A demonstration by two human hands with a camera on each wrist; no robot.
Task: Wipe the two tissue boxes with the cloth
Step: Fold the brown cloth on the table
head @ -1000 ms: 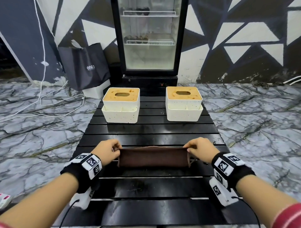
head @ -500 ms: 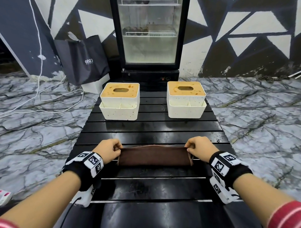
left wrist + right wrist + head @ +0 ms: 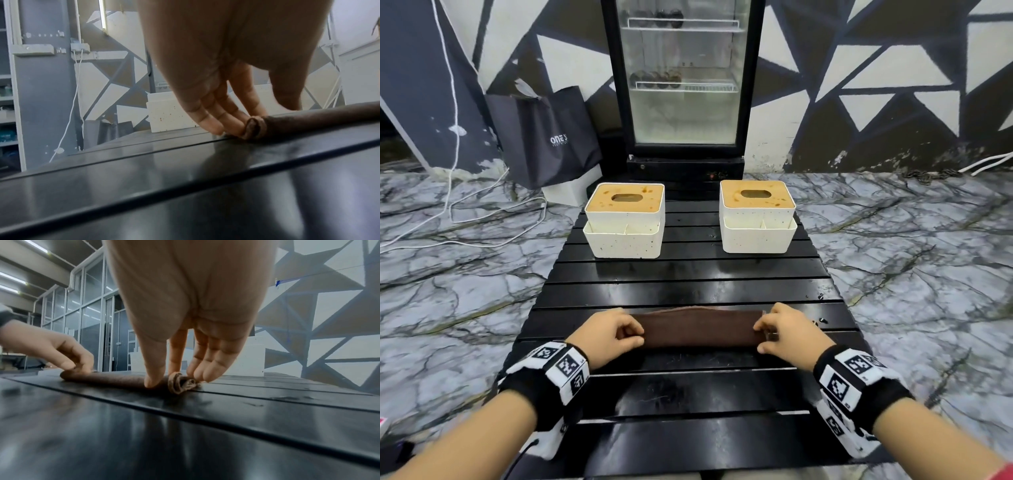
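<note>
Both hands moved inward along the folded brown fabric cloth [image 3: 698,329]: left hand [image 3: 607,337] and right hand [image 3: 789,334] now overlap its ends more than a second ago, so less cloth shows between them. Cloth's far edge now bulges up slightly mid-span; fingers [image 3: 153,369] pinch the rolled end.

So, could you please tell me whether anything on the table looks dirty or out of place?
Yes: the tan lids of the left tissue box and right tissue box carry dark brown spots, and specks dot their white sides.
</note>
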